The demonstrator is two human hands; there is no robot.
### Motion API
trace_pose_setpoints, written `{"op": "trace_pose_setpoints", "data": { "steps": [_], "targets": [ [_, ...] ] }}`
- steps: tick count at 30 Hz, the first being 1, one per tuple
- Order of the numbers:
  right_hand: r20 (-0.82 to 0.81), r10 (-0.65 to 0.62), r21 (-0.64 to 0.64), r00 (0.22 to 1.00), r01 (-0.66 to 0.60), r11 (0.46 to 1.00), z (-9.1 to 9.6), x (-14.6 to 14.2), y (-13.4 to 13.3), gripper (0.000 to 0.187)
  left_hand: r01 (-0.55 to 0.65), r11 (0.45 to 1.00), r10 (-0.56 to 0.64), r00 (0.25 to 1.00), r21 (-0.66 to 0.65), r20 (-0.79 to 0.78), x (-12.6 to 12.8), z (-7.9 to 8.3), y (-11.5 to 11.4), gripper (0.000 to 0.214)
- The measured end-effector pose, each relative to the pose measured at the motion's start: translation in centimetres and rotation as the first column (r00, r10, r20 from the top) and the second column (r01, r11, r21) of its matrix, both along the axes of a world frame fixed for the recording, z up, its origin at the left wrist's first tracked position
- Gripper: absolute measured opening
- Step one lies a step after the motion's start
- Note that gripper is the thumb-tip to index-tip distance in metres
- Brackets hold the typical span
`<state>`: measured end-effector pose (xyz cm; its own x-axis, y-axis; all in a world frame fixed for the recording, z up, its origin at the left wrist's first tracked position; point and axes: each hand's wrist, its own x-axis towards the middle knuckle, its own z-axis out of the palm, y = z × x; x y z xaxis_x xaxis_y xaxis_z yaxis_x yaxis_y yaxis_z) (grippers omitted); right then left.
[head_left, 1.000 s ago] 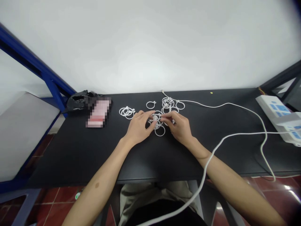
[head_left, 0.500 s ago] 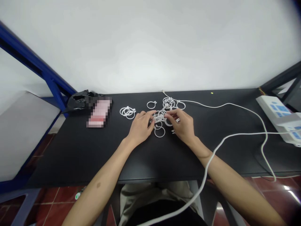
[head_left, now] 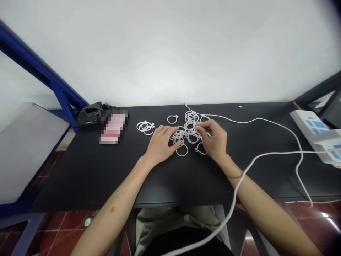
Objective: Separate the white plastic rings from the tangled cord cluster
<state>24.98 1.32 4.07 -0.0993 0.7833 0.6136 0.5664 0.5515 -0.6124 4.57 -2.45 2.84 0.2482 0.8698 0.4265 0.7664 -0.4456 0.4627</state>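
Several white plastic curtain rings point(head_left: 182, 150), each with a small clip-like tab, lie tangled in a pile on the black tabletop. My left hand point(head_left: 161, 144) rests at the pile's left side; its thumb and fingers are apart, with rings lying in the gap. At the pile's right side, my right hand point(head_left: 215, 140) pinches a white ring point(head_left: 190, 125) between thumb and forefinger, over other rings. Partly behind that hand lies an open ring point(head_left: 201, 148). A single ring point(head_left: 172, 120) sits apart behind the pile, and a small group of rings point(head_left: 145, 128) lies left of my left hand.
A black plastic bag point(head_left: 92, 113) and a blurred-out pink item point(head_left: 114, 128) lie at the left. White power strips point(head_left: 311, 124) stand at the right. A white cable point(head_left: 266, 153) crosses above my right forearm. The wall point(head_left: 170, 53) borders the table's back edge.
My right hand has shifted right, drawing a ring away from the middle of the pile. My left thumb and fingers have spread wider beside the rings.
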Motion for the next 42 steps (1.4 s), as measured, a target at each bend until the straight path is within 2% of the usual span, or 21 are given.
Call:
{"op": "trace_pose_setpoints", "data": {
  "steps": [4,7,13,16,18,21,24,28,32,35,37,39,41,42],
  "targets": [
    [0.058,0.142,0.011,0.988,-0.143,0.990,-0.1,-0.9,-0.8,0.014,0.064,0.998,-0.065,0.998,0.017,0.019,0.1,0.4,-0.2,0.055],
    [0.065,0.219,0.000,0.974,-0.219,0.976,-0.3,-1.4,-1.1,0.014,0.117,0.991,-0.119,0.992,0.064,0.029,0.1,0.3,-0.2,0.048],
    [0.050,0.234,-0.024,0.971,-0.233,0.972,-0.5,-1.4,-1.2,0.015,0.135,0.985,-0.141,0.989,0.105,0.053,0.2,0.0,-0.1,0.040],
    [0.074,0.234,-0.037,0.969,-0.232,0.972,-0.8,-1.4,-1.1,0.010,0.103,0.989,-0.109,0.993,0.106,0.053,0.2,0.3,-0.1,0.036],
    [0.168,0.253,-0.046,0.953,-0.249,0.967,-1.0,-1.5,-1.1,0.023,0.006,0.993,-0.010,0.999,0.119,0.036,-0.1,0.4,0.1,0.034],
    [0.385,0.279,-0.040,0.880,-0.286,0.957,-1.5,-1.8,-1.1,0.043,-0.271,0.951,0.274,0.962,0.146,0.000,-1.1,0.3,0.7,0.036],
    [0.525,0.282,-0.030,0.803,-0.314,0.949,-1.9,-2.1,-1.1,0.034,-0.491,0.863,0.500,0.864,0.116,-0.065,-2.5,-0.3,1.2,0.040],
    [0.544,0.273,-0.018,0.793,-0.315,0.949,-2.4,-2.1,-0.8,0.017,-0.562,0.825,0.562,0.806,0.057,-0.184,-3.7,-1.1,1.4,0.040],
    [0.502,0.279,-0.009,0.818,-0.318,0.948,-2.4,-1.8,-0.6,0.014,-0.529,0.836,0.548,0.823,0.150,-0.152,-3.5,-1.4,1.3,0.042],
    [0.443,0.265,0.013,0.857,-0.301,0.954,-2.1,-1.7,-0.6,0.015,-0.448,0.874,0.471,0.877,0.188,-0.099,-2.6,-0.8,1.0,0.040],
    [0.384,0.252,0.028,0.888,-0.284,0.958,-1.9,-1.7,-0.6,0.016,-0.321,0.933,0.335,0.940,0.163,-0.067,-1.8,-0.3,0.7,0.036],
    [0.318,0.240,0.037,0.917,-0.265,0.964,-1.8,-1.6,-0.6,0.016,-0.133,0.984,0.137,0.990,0.116,-0.034,-1.1,0.2,0.3,0.031],
    [0.270,0.222,0.032,0.937,-0.239,0.970,-1.8,-1.5,-0.6,0.016,0.035,0.997,-0.035,0.999,0.074,-0.007,-0.4,0.3,0.0,0.027],
    [0.260,0.213,0.025,0.942,-0.228,0.973,-1.8,-1.5,-0.6,0.016,0.084,0.995,-0.084,0.996,0.060,0.001,-0.2,0.2,-0.1,0.026]
  ]
}}
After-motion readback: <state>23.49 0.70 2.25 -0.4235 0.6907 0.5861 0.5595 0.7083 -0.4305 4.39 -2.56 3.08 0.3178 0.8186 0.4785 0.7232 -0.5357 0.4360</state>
